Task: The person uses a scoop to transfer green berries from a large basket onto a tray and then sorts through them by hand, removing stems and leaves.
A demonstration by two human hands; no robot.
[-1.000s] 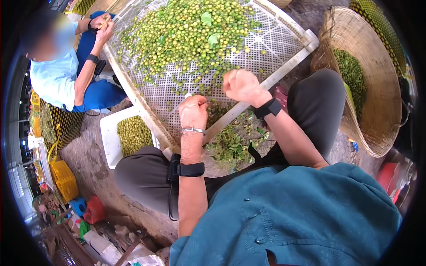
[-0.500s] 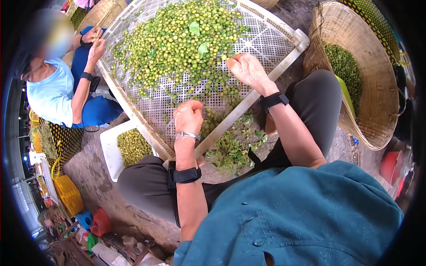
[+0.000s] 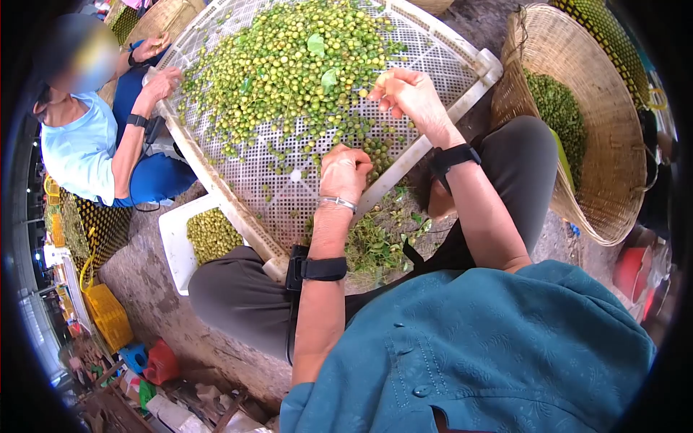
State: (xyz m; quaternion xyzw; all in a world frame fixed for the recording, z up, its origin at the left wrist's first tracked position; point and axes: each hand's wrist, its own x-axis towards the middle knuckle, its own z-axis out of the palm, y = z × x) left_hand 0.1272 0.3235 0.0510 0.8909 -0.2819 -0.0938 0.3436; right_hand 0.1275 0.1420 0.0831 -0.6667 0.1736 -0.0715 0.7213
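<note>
Small round green fruits [image 3: 289,65] lie heaped on a white perforated tray [image 3: 426,148], with a few leaves among them. My left hand [image 3: 345,173], a metal bangle at its wrist, is over the near part of the tray by some loose fruits. Its fingers are curled together, and what they hold, if anything, is hidden. My right hand [image 3: 408,97] is above the tray's right side at the heap's edge, thumb and forefinger brought together. Anything between those fingertips is too small to make out.
A co-worker [image 3: 86,144] sits at the left, one hand at the tray's edge. A white bin of fruits [image 3: 177,242] stands below the tray's left side. Right of my knee is a large wicker basket [image 3: 606,137]. Plucked stems and leaves [image 3: 375,249] lie on the floor.
My left hand has moved right and slightly up over the tray. My right hand has turned, its fingers showing more. The co-worker's hands have come apart, one reaching the tray edge.
</note>
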